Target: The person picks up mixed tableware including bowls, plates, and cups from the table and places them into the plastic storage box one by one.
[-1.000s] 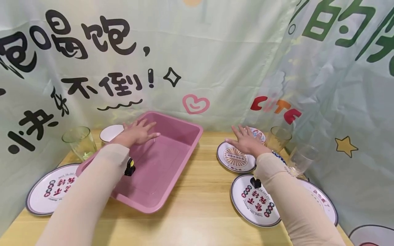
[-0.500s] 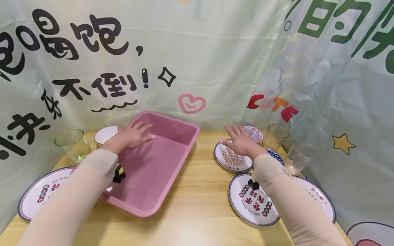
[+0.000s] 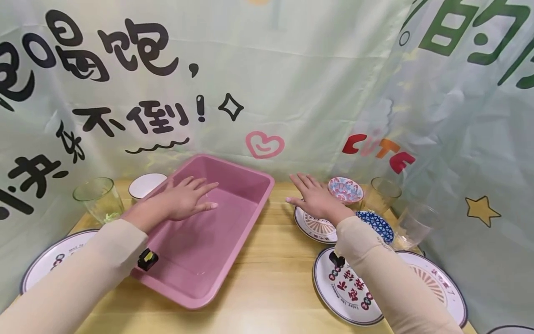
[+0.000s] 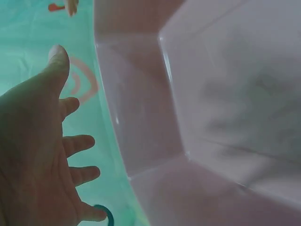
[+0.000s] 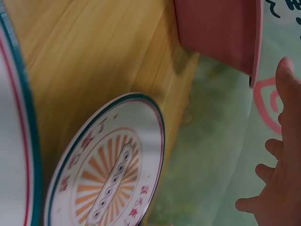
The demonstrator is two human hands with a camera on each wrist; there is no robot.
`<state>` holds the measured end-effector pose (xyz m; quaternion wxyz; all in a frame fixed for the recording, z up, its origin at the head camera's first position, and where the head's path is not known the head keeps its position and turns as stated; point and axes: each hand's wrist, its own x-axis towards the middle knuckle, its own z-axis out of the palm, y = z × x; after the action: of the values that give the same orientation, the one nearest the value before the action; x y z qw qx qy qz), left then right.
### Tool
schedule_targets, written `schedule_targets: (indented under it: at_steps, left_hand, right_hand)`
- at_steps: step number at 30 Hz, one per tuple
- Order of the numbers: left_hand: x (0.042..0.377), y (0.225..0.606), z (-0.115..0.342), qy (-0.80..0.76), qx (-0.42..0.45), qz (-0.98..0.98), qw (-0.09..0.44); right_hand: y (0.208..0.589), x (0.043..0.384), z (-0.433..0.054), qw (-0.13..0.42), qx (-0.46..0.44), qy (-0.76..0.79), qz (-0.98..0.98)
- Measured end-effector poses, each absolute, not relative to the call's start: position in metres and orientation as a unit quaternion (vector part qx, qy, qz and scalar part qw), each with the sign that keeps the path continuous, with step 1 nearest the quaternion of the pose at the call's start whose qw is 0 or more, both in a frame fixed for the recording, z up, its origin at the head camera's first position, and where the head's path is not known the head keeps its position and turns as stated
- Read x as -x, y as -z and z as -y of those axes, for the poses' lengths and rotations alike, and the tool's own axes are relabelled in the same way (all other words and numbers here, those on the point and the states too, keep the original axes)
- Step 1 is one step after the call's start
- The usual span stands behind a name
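Note:
My left hand [image 3: 183, 199] hovers over the pink plastic basin [image 3: 208, 246], fingers spread and holding nothing. The left wrist view shows that hand [image 4: 42, 141] beside the basin's inner walls [image 4: 141, 108]. My right hand [image 3: 314, 197] hangs in the air with fingers straight, above a small plate [image 3: 314, 227] with an orange sunburst print. Part of that plate is hidden beneath the hand in the head view. A small floral bowl [image 3: 346, 189] and a blue patterned dish [image 3: 377, 226] lie just right of this hand.
Beyond the right forearm are an amber glass [image 3: 381, 195], a clear glass [image 3: 417, 227] and a large plate [image 3: 448, 290]; a red-lettered plate [image 3: 348, 292] lies nearer. Left of the basin stand a green glass [image 3: 98, 199], white bowl [image 3: 146, 185] and plate [image 3: 62, 253]. Printed cloth [image 3: 292, 93] hangs behind.
My right hand has shifted left, uncovering more of the floral bowl and the blue patterned dish. The left hand stays over the basin, slightly lower in view. Both hands remain spread.

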<state>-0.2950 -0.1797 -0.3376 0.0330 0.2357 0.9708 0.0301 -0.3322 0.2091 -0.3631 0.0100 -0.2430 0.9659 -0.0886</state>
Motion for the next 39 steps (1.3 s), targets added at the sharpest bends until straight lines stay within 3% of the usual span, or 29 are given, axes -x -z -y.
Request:
schedule_targets:
  at_steps: [14, 28, 39]
  left_hand:
    - [0.252, 0.339, 0.149, -0.057, -0.329, -0.942, 0.023]
    - [0.209, 0.344, 0.114, 0.002, -0.344, -0.933, 0.105]
    - [0.198, 0.347, 0.109, 0.010, -0.364, -0.925, 0.111]
  right_hand:
    - [0.375, 0.343, -0.177, -0.005, 0.297, 0.094, -0.950]
    - [0.379, 0.343, -0.161, -0.007, 0.353, 0.073, -0.933]
    - [0.382, 0.335, -0.164, -0.043, 0.365, 0.089, -0.926]
